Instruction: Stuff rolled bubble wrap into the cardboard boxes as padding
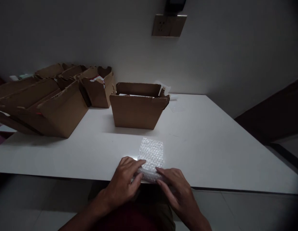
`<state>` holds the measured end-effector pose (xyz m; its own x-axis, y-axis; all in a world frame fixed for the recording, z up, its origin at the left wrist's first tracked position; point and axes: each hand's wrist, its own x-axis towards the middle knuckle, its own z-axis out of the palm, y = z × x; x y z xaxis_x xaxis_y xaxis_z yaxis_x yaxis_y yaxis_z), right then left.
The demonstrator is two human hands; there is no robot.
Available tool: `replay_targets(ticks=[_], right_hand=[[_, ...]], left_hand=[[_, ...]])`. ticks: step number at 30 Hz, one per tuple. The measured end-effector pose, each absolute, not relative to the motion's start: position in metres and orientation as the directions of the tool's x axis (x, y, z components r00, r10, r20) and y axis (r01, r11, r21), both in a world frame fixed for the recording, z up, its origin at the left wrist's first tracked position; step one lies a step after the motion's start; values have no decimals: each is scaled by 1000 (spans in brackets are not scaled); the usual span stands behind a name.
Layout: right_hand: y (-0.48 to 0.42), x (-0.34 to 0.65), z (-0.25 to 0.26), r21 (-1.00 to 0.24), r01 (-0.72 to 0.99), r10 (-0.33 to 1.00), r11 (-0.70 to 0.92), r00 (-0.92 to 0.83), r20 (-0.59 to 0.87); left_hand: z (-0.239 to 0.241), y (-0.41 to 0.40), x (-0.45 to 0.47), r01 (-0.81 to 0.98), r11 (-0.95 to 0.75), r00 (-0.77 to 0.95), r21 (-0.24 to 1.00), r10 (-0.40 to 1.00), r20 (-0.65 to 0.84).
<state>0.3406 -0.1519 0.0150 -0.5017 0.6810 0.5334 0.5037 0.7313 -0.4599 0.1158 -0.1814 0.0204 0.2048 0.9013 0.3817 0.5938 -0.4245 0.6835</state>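
Note:
A sheet of clear bubble wrap [151, 152] lies on the white table near its front edge. Its near end is rolled or folded into a thick bundle; whether anything is inside it I cannot make out. My left hand [126, 178] grips the left end of that bundle, fingers on top and thumb on the near side. On the right end, my right hand [176, 186] pinches it between thumb and fingers. The far part of the sheet stretches flat away from me, untouched by either hand.
Beyond the wrap stands an open cardboard box [136, 110] with pale contents. Several more cardboard boxes [59, 109] crowd the table's left side. A thin clear plastic piece [178, 108] lies right of the middle box. The table [211, 154] meets a wall with a socket plate [169, 25].

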Motion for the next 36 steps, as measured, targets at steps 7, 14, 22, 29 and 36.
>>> replay_targets(ticks=[7, 14, 22, 29, 36], right_hand=[[-143, 337, 9, -189, 612, 605, 768, -597, 527], [-125, 322, 4, -485, 563, 731, 669, -379, 567], [-146, 316, 15, -802, 386, 882, 455, -318, 347], [-134, 328, 14, -953, 154, 915, 259, -354, 191], [-139, 305, 3, -949, 218, 970, 227, -136, 201]], left_hand=[[12, -150, 124, 776, -270, 69, 570, 935, 348], [9, -183, 130, 246, -75, -208, 966, 970, 128], [25, -186, 140, -596, 149, -93, 789, 963, -252], [30, -186, 147, -627, 78, -57, 775, 988, -145], [21, -172, 144, -605, 28, -158, 796, 975, -155]])
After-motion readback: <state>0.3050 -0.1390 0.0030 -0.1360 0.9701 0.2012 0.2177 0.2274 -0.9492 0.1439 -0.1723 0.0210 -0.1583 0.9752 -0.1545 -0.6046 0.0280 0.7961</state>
